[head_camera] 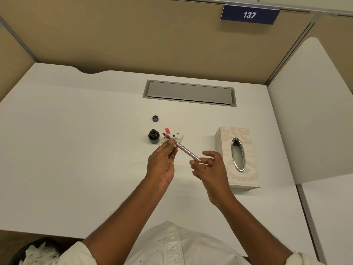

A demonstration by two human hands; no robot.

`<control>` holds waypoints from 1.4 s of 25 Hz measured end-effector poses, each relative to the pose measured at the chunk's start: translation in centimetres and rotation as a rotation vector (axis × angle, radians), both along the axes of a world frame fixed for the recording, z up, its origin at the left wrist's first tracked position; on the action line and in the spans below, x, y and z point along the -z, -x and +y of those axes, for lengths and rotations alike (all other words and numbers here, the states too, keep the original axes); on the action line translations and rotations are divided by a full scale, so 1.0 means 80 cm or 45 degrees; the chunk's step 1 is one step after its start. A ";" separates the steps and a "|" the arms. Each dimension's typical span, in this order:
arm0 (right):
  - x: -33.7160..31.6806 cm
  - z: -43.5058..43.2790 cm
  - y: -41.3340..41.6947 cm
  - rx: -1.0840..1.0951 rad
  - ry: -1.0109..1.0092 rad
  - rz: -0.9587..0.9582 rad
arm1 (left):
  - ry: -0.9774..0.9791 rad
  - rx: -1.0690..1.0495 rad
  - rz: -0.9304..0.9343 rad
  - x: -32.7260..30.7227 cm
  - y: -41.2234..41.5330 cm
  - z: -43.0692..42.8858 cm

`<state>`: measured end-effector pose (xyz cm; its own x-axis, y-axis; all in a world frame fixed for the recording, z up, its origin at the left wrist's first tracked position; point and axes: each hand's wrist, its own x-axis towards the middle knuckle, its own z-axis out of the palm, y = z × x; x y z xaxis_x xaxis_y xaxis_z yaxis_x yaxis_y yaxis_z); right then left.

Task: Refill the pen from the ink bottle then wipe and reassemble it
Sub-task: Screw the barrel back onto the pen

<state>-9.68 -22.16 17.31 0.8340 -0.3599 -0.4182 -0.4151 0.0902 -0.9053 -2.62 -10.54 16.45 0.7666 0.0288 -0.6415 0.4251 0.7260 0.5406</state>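
White laminate desk point(76, 150) with one grey metal cable hatch point(189, 92) set in its far middle; tan partition behind carries one blue number plate point(249, 14). One cream patterned tissue box with oval metal slot point(237, 155) stands at right, just beside the right hand point(212, 169). Two bare hands, one pen. Left hand point(162, 161) pinches the slim pink translucent pen point(181, 148) near its front section, thumb and forefinger closed on it, nib pointing up-left toward the bottle. Right hand's thumb and forefinger close on the rear end of the barrel, other fingers loosely curled.

Pen is held in the air above the desk, barrel looks joined to the section, so my read is reassembly: barrel being screwed home. Whether it is fully tight, cannot tell. Next move likely calls for fetching the one small pink pen cap point(167, 130) lying beyond the nib and pushing it on, keeping the nib clear of skin.

One small round dark glass ink bottle point(154, 136), open, stands near the nib; its one dark screw lid point(155, 118) lies apart behind it. One crumpled white ink-spotted tissue point(176, 137) sits just right of the bottle.
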 end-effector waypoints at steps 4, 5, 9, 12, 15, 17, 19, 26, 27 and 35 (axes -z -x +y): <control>-0.002 0.001 -0.002 0.043 0.012 -0.062 | 0.026 0.005 0.018 0.003 0.000 0.000; -0.003 0.003 -0.003 0.026 0.019 0.002 | 0.025 0.000 0.027 0.003 0.001 -0.001; -0.002 0.004 -0.003 -0.130 0.025 0.237 | 0.054 -0.010 0.067 0.000 0.002 -0.001; 0.004 0.002 -0.001 -0.068 0.097 0.060 | 0.054 -0.011 0.081 -0.001 0.000 0.000; 0.007 0.000 -0.002 0.005 0.123 -0.119 | 0.055 -0.004 0.083 0.004 -0.002 0.002; 0.005 0.002 -0.003 0.018 0.110 -0.063 | 0.059 0.002 0.083 0.006 -0.002 0.002; 0.003 0.006 -0.004 -0.020 0.062 0.080 | 0.066 0.004 0.082 0.008 -0.002 0.002; 0.014 0.002 -0.001 -0.118 0.289 -0.012 | 0.086 0.003 0.126 0.009 -0.003 0.003; 0.016 0.001 -0.001 -0.098 0.347 -0.089 | 0.089 0.006 0.132 0.009 -0.003 0.003; 0.012 0.006 -0.007 -0.183 0.253 0.188 | 0.121 0.014 0.160 0.013 0.001 0.000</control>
